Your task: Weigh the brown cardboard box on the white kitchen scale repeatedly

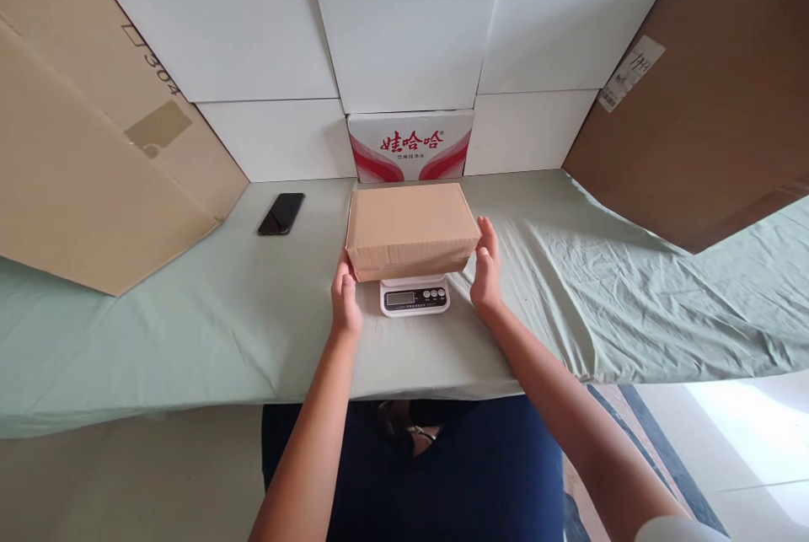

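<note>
A closed brown cardboard box sits on or just above a small white digital kitchen scale; I cannot tell whether its full weight rests there. My left hand presses against the box's left side near the front corner, thumb toward me. On the opposite side, my right hand lies along the right end, its fingers pointing away from me. The box covers the scale's weighing plate and hides part of my left fingers. The scale's display and buttons face me, and no digits are readable.
A black smartphone lies to the left on the pale green cloth. White boxes and a red-and-white carton form a wall behind. Large cardboard panels stand at the left and right.
</note>
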`<action>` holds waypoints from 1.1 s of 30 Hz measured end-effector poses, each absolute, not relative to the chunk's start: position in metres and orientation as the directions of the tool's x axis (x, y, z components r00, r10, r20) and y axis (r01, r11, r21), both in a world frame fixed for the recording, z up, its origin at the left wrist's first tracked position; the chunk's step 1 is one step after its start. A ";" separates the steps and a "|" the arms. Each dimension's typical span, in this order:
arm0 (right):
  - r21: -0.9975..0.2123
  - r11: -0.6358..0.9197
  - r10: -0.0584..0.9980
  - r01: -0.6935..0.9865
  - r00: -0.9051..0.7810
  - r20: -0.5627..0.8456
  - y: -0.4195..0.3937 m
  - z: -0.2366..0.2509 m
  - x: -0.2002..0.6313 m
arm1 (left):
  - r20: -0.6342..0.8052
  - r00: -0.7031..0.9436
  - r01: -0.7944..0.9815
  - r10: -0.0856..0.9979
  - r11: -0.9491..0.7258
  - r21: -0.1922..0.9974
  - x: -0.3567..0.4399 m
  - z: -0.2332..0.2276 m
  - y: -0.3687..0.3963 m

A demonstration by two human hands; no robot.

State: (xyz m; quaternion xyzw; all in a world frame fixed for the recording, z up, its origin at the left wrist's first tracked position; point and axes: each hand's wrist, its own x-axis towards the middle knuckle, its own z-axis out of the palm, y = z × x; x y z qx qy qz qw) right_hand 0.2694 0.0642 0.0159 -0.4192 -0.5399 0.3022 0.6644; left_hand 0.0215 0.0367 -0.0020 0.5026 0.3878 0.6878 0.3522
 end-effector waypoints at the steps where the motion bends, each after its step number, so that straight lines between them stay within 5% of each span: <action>1: -0.882 0.470 0.858 0.046 0.209 0.468 0.062 0.016 0.266 | 0.423 -0.246 -0.074 0.872 -0.452 0.889 0.021 -0.004 0.036; 24: -0.842 0.540 0.831 -0.004 0.159 0.532 0.056 0.033 0.244 | 0.400 -0.199 -0.028 0.894 -0.413 0.910 0.017 0.013 0.028; 33: -0.818 0.576 0.807 0.000 0.165 0.568 0.150 0.051 0.235 | 0.381 -0.079 -0.157 0.921 -0.389 0.908 0.007 0.060 0.119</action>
